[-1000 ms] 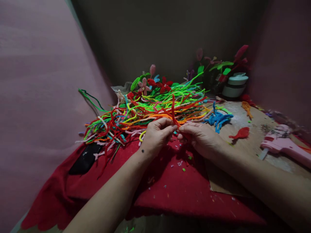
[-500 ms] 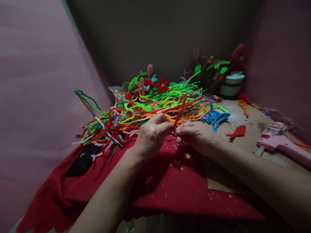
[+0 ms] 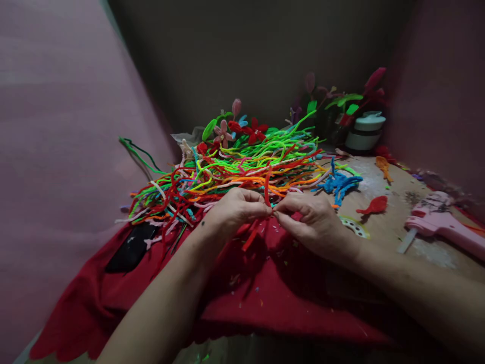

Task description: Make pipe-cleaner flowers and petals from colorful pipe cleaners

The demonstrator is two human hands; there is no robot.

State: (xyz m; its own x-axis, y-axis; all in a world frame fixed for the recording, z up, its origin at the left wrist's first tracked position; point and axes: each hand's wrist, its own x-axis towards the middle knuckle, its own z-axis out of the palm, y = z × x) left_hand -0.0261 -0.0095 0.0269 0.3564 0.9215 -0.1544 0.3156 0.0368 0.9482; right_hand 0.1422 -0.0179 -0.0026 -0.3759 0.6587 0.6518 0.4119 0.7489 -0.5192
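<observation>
A red pipe cleaner [image 3: 267, 188] is pinched between my two hands, which almost meet at the fingertips. One part of it rises above the fingers, and a red end shows below them. My left hand [image 3: 239, 210] is closed, thumb against forefinger, on the left side of the bend. On the other side my right hand [image 3: 316, 222] has its thumb and forefinger tips pressed together at the same spot. A tiny bit of blue-green shows by the fingertips; what it is I cannot tell. Behind the hands spreads a heap of many-coloured pipe cleaners [image 3: 242, 164].
A pink glue gun [image 3: 439, 222] lies on cardboard [image 3: 394, 177] at right, near blue twisted pieces [image 3: 337, 183] and a red leaf-shaped piece [image 3: 373, 206]. A black phone [image 3: 131, 250] rests on the red cloth [image 3: 288, 308]. Finished flowers [image 3: 254, 132] and a lidded container [image 3: 364, 132] stand behind.
The red pipe cleaner has gone from slanting right to nearly upright, and one end now hangs below the fingers. My right hand has turned, its fingers now bent more. The view shifts slightly.
</observation>
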